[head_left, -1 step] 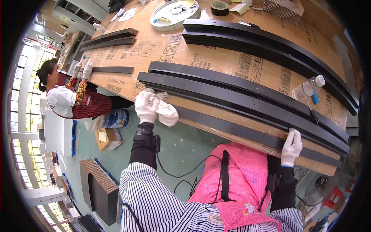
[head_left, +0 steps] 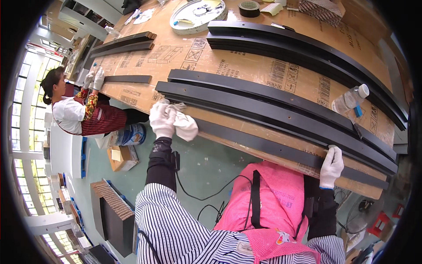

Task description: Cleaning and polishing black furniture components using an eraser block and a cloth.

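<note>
My left hand (head_left: 161, 119), in a white glove, is closed on a white cloth (head_left: 186, 128) at the left end of a long dark grey strip (head_left: 259, 144). The strip lies along the near edge of the cardboard-covered table (head_left: 206, 138). Toward its right end, my gloved right hand (head_left: 332, 168) grips the same strip, fingers over it. The strip's left tip is hidden behind the cloth and my left hand. Just beyond it, a stack of similar dark strips (head_left: 246, 103) runs parallel, with screw-type holes in the top faces.
Farther back lies another stack of dark strips (head_left: 281, 46). A clear bottle (head_left: 351, 99) stands at the right beside a blue piece (head_left: 358, 111). Tape (head_left: 249, 9) and a round white tray (head_left: 193, 27) sit at the back. A co-worker (head_left: 74, 105) works at the left.
My left hand has shifted slightly left and upward with the cloth, along the strip toward its left end. My right hand stays in nearly the same place.
</note>
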Tool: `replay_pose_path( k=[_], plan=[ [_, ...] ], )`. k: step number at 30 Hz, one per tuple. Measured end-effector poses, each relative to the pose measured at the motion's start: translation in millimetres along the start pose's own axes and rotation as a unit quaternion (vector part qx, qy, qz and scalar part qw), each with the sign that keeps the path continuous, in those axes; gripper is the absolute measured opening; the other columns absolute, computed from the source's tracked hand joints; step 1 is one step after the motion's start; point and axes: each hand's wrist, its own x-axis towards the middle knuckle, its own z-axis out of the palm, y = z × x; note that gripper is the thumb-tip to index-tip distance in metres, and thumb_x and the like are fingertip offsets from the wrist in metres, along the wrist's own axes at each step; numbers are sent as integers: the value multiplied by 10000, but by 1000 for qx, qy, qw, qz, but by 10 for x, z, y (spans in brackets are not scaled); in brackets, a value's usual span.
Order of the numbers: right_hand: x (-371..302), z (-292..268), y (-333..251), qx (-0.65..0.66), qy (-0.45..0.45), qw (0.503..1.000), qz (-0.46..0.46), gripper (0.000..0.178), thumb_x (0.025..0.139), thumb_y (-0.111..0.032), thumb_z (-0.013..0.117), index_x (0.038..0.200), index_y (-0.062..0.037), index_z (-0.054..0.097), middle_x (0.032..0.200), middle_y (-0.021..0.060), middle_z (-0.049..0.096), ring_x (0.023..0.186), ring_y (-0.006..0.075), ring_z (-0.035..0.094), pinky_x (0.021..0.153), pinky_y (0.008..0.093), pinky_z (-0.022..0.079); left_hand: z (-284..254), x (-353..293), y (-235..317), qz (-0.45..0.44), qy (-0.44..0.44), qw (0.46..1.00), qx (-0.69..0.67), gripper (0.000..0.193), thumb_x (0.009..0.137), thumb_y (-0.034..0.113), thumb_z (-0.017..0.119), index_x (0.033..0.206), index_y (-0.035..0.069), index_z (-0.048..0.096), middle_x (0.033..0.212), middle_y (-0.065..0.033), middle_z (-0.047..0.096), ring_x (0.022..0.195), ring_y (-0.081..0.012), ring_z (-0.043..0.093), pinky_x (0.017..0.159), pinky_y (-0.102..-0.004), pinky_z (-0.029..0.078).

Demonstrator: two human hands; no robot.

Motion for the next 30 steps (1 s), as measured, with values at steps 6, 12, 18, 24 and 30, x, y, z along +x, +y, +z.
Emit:
replay_pose_path(
  k=[6,12,18,24,30],
  plan=[
    [30,32,-15,-8,22,1000,-19,100,1037,-112,641,1068,-50,714,900,149,737,793,306,718,750,391,550,161,163,-590,-163,56,980,-97,259,975,296,732,1121,83,719,1133,-198,655,969,-393,683,885,-483,557],
    [-9,149,21,-1,-9,1000,-4,92,1022,-131,667,1072,-75,721,905,140,743,790,317,719,740,405,553,-387,91,-935,-332,-45,915,224,452,1019,482,610,1064,36,668,1084,-279,693,1004,-457,697,829,-537,556],
    [2,308,-123,9,-15,999,-39,88,1007,-137,687,1074,-88,717,929,139,750,835,352,721,778,432,562,-1003,-855,-1029,-318,252,842,-357,228,1065,189,643,1199,5,631,1096,-107,709,982,-202,723,779,-325,589],
    [13,63,-37,-34,10,998,-48,94,1000,-119,687,1082,-82,717,940,146,751,857,352,722,790,426,561,-579,-687,1278,-153,47,903,-398,259,1040,193,730,1177,22,592,1121,-92,678,923,-150,669,781,-324,611],
    [-11,129,-71,-29,-18,999,-30,117,995,-100,680,1102,-72,719,955,156,748,854,356,722,791,429,561,-112,-766,2505,219,-148,952,-154,201,789,222,838,881,114,695,994,-76,684,957,-295,694,819,-420,576]
  ],
)
